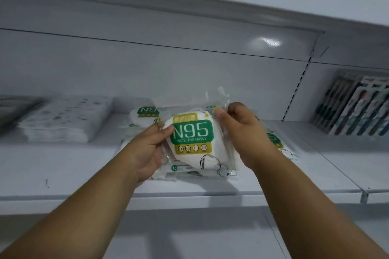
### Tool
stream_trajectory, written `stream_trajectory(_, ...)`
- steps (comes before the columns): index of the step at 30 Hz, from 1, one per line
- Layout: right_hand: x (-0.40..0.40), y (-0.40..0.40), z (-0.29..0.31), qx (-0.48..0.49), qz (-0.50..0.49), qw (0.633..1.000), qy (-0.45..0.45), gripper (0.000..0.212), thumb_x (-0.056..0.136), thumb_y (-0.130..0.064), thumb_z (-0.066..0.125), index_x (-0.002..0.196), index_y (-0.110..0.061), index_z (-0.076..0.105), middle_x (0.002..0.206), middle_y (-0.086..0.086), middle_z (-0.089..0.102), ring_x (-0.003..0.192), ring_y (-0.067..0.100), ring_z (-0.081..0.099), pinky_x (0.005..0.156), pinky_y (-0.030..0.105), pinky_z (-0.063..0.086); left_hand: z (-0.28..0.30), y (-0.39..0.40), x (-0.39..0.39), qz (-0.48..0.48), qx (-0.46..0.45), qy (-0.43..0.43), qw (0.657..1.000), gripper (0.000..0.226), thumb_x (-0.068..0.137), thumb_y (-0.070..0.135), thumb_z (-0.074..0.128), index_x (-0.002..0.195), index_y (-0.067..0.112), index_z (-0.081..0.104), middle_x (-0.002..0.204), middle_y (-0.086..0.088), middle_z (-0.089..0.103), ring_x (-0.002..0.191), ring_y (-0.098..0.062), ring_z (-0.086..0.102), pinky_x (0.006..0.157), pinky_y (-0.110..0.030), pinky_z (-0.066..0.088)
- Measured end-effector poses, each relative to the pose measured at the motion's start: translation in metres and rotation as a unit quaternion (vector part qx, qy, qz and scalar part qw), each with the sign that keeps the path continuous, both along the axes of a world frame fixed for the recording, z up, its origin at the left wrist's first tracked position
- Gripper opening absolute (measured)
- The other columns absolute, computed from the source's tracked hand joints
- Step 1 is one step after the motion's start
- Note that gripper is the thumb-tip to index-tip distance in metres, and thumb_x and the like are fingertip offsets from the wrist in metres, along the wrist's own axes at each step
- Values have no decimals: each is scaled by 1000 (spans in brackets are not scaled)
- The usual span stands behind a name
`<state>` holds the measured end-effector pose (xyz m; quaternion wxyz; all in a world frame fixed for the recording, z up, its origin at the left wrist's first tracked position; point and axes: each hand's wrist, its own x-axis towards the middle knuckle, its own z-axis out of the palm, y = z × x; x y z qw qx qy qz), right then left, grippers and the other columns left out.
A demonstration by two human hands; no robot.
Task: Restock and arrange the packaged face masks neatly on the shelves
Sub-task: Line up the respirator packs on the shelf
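Two bare forearms reach forward and up from the bottom corners toward the white shelf [63,166]. The left hand [147,149] grips the left edge of a mask pack [195,143], thumb on its front and fingers curled behind. The right hand [244,132] pinches the pack's upper right corner, knuckles toward the camera. The pack is held tilted just above a pile of packs [189,172] lying on the shelf. Its green label reads "N95 PROTECTIVE MASKS", with a small green "10" below. Behind the left hand lies another pack [145,114], its "N95" upside down. Far left of the grip sits a blurred white stack [63,120]; far right, upright dark packets [355,109].
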<state>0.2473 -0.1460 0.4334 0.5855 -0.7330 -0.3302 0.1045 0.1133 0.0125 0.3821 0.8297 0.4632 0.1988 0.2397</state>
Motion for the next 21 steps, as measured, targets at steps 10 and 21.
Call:
stream_trajectory(10,-9,14,24,76,-77,993,37,60,96,-45,59,87,13,58,72,25,58,63,26,47,61,35,44,23,12,-11,9,98,19,995,19,92,15,61,107,7,69,98,-13,77,88,-25,74,76,-37,59)
stream_trajectory(21,3,6,-23,-38,55,991,119,49,80,-45,77,120,-21,62,110,4,74,91,20,73,72,34,56,33,29,17,120,93,69,986,8,91,12,70,96,6,70,90,-12,78,93,-35,73,92,-60,55)
